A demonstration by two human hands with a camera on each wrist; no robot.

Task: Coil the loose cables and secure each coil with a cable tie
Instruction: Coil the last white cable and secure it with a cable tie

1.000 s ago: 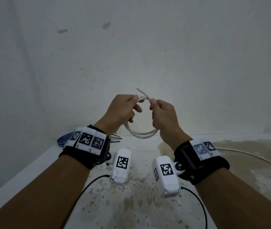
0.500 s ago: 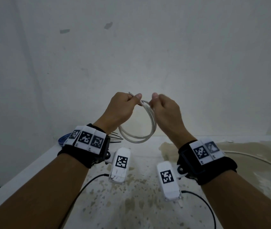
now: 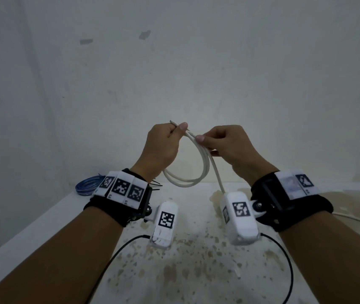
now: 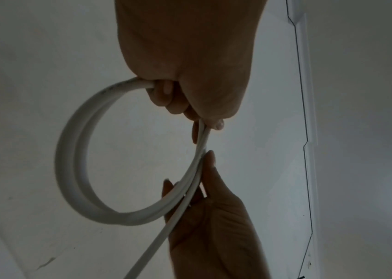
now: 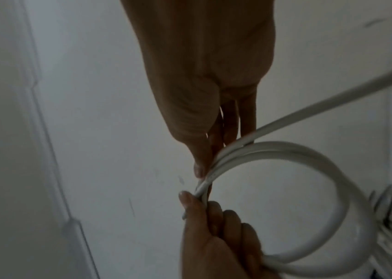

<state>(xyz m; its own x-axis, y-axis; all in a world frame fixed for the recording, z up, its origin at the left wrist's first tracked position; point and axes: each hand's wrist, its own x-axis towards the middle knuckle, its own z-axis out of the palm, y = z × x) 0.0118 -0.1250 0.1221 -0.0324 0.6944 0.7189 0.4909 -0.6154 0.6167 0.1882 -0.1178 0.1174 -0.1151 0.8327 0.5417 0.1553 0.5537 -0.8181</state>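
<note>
A white cable (image 3: 197,172) hangs in a small coil of two or three loops in front of the wall. My left hand (image 3: 178,130) grips the top of the coil, and the cable's bare end (image 3: 172,122) pokes out past the thumb. My right hand (image 3: 201,140) pinches the cable just right of it, thumb on top. From there the loose run (image 3: 218,176) drops behind the right wrist camera. In the left wrist view the coil (image 4: 75,151) hangs left of both hands. In the right wrist view the thumb and fingers (image 5: 200,166) hold the strands above the left hand (image 5: 213,236).
A coiled blue cable (image 3: 88,186) lies at the back left of the stained white table (image 3: 196,270). Black cable ties (image 3: 157,185) stick out behind my left wrist. More white cable (image 3: 354,221) trails over the table at the right.
Both hands rose a little and turned the coil. My right hand slid to the right along the cable, and a straight run now drops from it.
</note>
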